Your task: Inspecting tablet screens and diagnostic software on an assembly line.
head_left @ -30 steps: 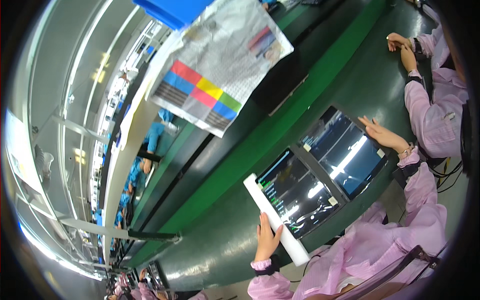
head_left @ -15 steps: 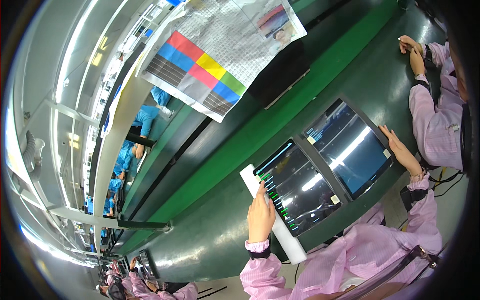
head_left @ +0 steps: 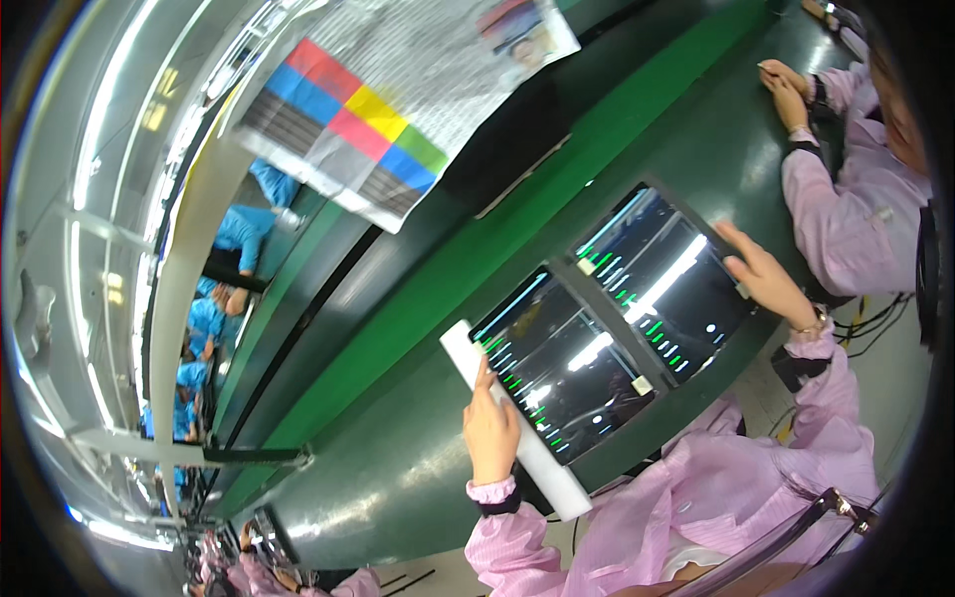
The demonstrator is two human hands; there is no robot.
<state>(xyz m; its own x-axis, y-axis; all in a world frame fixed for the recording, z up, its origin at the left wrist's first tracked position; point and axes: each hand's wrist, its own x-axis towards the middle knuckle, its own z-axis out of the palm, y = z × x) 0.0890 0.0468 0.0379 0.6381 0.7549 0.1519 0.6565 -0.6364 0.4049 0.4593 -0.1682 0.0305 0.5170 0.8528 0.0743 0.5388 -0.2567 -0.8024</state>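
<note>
Two dark-screened tablets lie side by side, tilted across the green bench. Lines of green and white text run down one side of both the left tablet [head_left: 557, 358] and the right tablet [head_left: 667, 284]. Small pale tabs stick to their edges. My left hand [head_left: 489, 423] rests by the left tablet's outer edge, over a white foam strip [head_left: 552, 478]. Its index finger reaches onto the screen's edge, and it holds nothing. At the outer edge of the right tablet is my right hand [head_left: 764, 274], empty, fingers stretched out and thumb apart.
A printed sheet with colour blocks [head_left: 368, 124] hangs above the far side. A green strip [head_left: 497, 264] runs along the bench. To the right sits a co-worker in pink [head_left: 846, 209], hands together on the bench. People in blue [head_left: 244, 234] work beyond.
The right tablet's screen has gone from a bluish display to black with green and white text lines. My right hand's thumb has spread from the fingers. The whole view has shifted slightly.
</note>
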